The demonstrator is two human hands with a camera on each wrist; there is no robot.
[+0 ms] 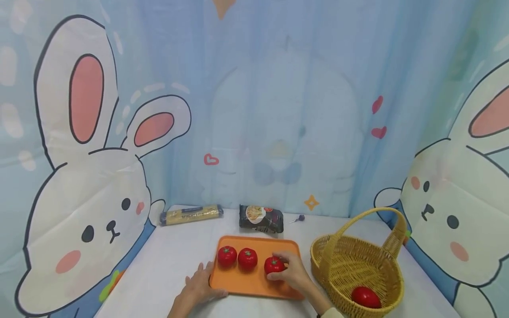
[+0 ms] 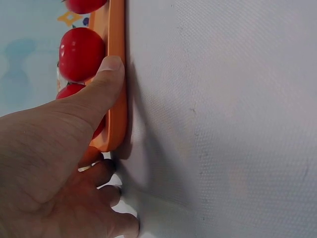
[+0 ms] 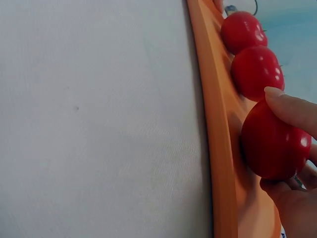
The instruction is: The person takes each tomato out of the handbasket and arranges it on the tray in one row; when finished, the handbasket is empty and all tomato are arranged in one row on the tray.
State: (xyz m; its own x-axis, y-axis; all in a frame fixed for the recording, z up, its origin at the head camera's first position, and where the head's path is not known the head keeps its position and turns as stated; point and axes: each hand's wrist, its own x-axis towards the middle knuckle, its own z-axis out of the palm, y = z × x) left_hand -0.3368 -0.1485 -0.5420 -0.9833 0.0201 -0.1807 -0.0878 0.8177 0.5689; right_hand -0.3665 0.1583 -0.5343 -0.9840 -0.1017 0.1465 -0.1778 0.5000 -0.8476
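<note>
An orange tray (image 1: 242, 287) lies on the white table with two red tomatoes, the left tomato (image 1: 227, 256) and the middle tomato (image 1: 248, 259), side by side on its left part. My right hand (image 1: 292, 271) grips a third tomato (image 3: 275, 144) between thumb and fingers over the tray's right part. Whether that tomato touches the tray, I cannot tell. At the tray's near left corner, my left hand (image 1: 199, 285) holds the edge, its thumb (image 2: 106, 82) against the front rim and its fingers by the left side.
Right of the tray stands a yellow wicker basket (image 1: 318, 256) with a tall handle and a red tomato-like thing (image 1: 366, 297) inside. Behind the tray lie a yellow packet (image 1: 191, 215), a black food packet (image 1: 261, 219) and a small dark lollipop-like item (image 1: 301, 217). A rabbit-print curtain (image 1: 278, 110) hangs behind.
</note>
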